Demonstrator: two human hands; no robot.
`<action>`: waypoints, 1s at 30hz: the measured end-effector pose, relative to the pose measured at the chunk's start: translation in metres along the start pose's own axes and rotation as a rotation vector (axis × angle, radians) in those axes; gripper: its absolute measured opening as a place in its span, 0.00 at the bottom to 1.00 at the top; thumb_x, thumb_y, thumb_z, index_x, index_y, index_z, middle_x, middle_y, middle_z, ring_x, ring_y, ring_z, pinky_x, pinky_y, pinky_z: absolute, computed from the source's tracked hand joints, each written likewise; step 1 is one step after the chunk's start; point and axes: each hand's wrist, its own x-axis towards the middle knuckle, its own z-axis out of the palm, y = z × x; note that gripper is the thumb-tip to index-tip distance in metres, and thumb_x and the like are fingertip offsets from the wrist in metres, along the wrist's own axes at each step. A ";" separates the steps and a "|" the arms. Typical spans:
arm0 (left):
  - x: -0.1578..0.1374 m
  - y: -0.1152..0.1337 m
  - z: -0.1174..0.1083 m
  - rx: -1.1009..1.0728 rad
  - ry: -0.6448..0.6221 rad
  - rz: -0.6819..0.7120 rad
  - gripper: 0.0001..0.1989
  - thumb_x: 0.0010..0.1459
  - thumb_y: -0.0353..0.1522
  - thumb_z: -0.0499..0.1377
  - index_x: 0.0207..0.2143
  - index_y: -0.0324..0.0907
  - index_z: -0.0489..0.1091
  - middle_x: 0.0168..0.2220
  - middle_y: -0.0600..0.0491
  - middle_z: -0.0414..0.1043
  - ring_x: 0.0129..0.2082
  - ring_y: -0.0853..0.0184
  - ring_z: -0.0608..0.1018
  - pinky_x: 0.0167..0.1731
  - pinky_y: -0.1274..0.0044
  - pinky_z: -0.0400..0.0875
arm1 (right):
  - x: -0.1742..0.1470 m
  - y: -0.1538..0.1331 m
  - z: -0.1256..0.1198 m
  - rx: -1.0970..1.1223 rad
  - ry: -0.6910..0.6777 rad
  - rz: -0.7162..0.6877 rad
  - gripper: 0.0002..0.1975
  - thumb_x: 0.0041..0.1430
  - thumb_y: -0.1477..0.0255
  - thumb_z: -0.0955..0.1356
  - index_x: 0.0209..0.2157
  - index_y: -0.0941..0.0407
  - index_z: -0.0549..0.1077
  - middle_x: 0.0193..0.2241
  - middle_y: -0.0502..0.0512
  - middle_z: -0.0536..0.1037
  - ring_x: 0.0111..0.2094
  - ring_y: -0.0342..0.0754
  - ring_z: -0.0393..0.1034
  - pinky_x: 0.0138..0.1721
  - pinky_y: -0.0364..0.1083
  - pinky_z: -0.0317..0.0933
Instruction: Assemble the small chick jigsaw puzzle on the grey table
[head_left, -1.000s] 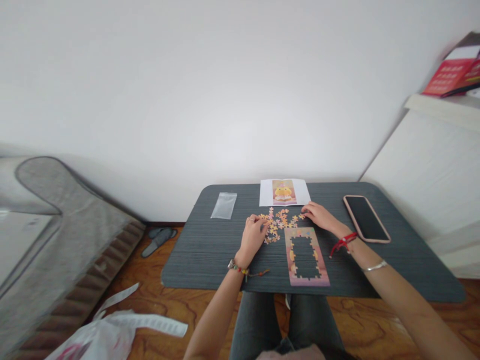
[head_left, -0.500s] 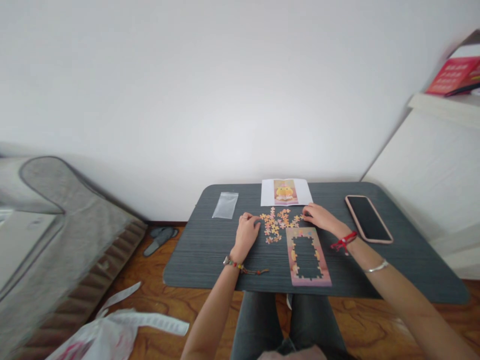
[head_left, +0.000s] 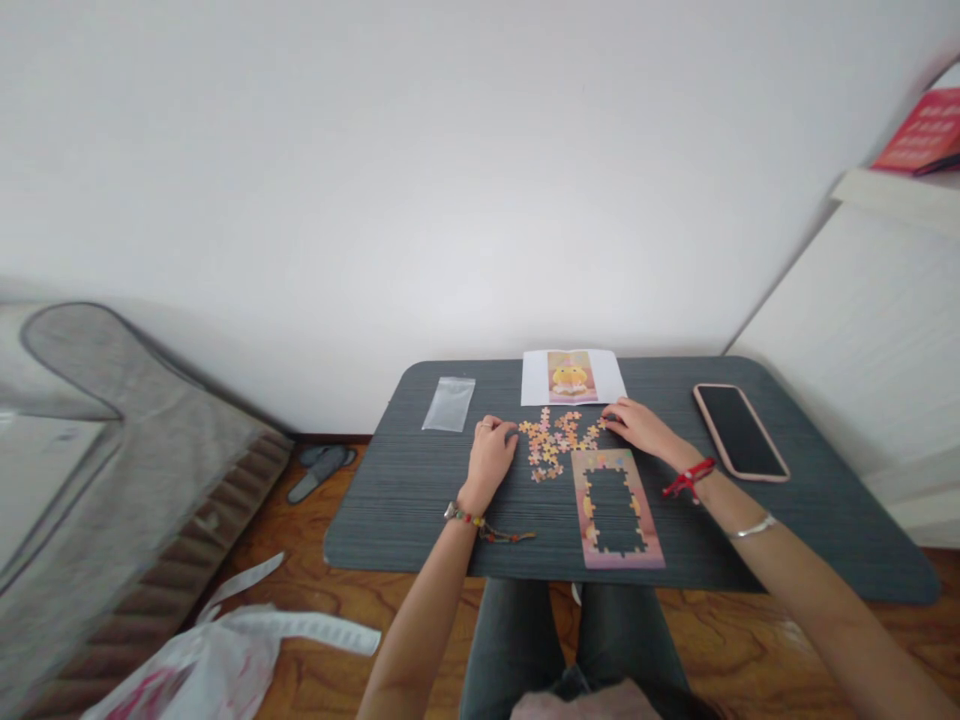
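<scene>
Loose jigsaw puzzle pieces (head_left: 550, 440) in yellow, orange and pink lie spread on the dark table between my hands. My left hand (head_left: 492, 452) rests at the pile's left edge, fingers curled; whatever may be under its fingertips is hidden. At the right edge, the fingertips of my right hand (head_left: 631, 424) close on a small puzzle piece (head_left: 603, 424). The puzzle frame (head_left: 585, 520), pink with a toothed inner edge, lies flat below the pile, its middle showing bare table. Behind the pieces is a creased white sheet (head_left: 534, 380) printed with a yellow figure.
A clear plastic bag (head_left: 449, 404) lies at the table's back left, a phone (head_left: 741, 432) in a pink case at the right. A wall stands behind the table (head_left: 390, 520). Left are a grey sofa (head_left: 135, 440), slippers (head_left: 322, 470) and a white plastic bag (head_left: 217, 665) on the floor.
The view has shifted slightly, moving the table a little up the picture. My hands stay at both sides of the pieces, with hardly any motion of their own.
</scene>
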 end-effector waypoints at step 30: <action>-0.011 0.010 -0.010 -0.014 -0.030 0.028 0.10 0.52 0.26 0.56 0.38 0.41 0.72 0.36 0.50 0.64 0.38 0.64 0.67 0.44 0.71 0.65 | 0.012 -0.025 -0.007 0.050 -0.096 -0.063 0.06 0.55 0.73 0.65 0.30 0.56 0.74 0.30 0.55 0.73 0.30 0.45 0.66 0.34 0.42 0.58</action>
